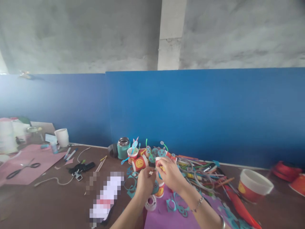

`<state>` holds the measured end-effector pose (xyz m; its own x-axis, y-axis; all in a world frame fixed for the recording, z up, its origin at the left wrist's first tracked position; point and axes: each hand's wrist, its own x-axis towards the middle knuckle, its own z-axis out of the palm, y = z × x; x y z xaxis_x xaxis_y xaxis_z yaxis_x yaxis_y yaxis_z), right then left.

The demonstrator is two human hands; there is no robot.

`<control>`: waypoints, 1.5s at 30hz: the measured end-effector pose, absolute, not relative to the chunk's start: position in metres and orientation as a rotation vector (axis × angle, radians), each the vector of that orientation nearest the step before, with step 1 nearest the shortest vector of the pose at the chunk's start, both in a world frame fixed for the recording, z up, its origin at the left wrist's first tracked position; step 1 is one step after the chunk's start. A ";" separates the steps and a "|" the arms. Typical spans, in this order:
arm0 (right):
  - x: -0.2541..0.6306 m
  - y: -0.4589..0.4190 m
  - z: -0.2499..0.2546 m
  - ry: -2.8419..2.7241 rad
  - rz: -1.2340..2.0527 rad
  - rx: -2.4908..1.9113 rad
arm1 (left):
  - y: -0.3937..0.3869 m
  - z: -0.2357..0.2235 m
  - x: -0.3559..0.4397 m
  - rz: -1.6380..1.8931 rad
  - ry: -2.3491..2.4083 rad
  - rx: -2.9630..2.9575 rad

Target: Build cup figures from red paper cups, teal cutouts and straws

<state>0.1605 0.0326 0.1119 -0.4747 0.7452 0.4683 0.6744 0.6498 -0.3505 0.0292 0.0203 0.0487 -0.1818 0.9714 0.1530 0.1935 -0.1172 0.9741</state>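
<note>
My left hand (145, 182) and my right hand (169, 173) meet above the brown table (52, 206), both with fingers pinched together. Between them is a red paper cup (159, 163) with a yellow emblem and a teal paper piece against it. The right hand grips the cup's upper side; the left hand pinches something small at its left edge. A second red cup (160, 190) stands just below the hands. A roll of clear tape (151, 203) lies under my left wrist on the purple paper (164, 219).
More decorated red cups (139, 163) and a teal tin (123, 148) stand behind the hands. Pipe cleaners and straws (202, 175) pile at the right, beside a red-and-white cup (254, 185). Scissors (22, 168) lie on pink paper at left. A blue wall panel (190, 114) backs the table.
</note>
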 end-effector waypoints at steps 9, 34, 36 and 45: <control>0.180 0.030 0.103 -2.264 0.097 -1.054 | 0.018 0.055 0.038 1.224 1.488 1.500; 0.210 0.016 0.117 -1.944 0.606 -1.162 | 0.008 0.094 0.062 1.015 1.553 1.748; 0.213 0.018 0.116 -1.912 0.643 -1.168 | 0.007 0.096 0.065 1.020 1.519 1.698; 0.221 0.022 0.115 -1.884 0.822 -1.095 | 0.010 0.088 0.062 1.046 1.237 1.488</control>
